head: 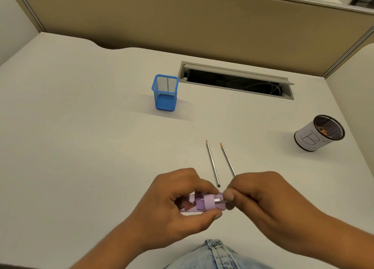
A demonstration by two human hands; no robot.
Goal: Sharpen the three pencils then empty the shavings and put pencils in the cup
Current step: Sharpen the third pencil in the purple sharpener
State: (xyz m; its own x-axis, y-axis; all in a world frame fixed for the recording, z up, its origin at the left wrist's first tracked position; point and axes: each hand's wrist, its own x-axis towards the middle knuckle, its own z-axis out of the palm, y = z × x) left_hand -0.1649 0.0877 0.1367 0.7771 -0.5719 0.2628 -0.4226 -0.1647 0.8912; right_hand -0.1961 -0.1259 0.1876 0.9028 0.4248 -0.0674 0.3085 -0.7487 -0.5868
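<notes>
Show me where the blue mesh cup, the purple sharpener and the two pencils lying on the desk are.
blue mesh cup [165, 93]: head view, on its front mesh wall.
purple sharpener [199, 204]: head view, on its body between the hands.
left pencil [212, 163]: head view, mid-shaft.
right pencil [227, 158]: head view, mid-shaft.

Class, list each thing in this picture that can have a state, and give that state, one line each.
Purple plastic sharpener: held in left hand, pencil inserted.
Third grey pencil: gripped by right hand.
Two grey pencils on desk: lying flat, pointed.
Blue mesh cup: upright.
Paper-wrapped round mesh cup: upright.
Desk cable hatch: open.
</notes>
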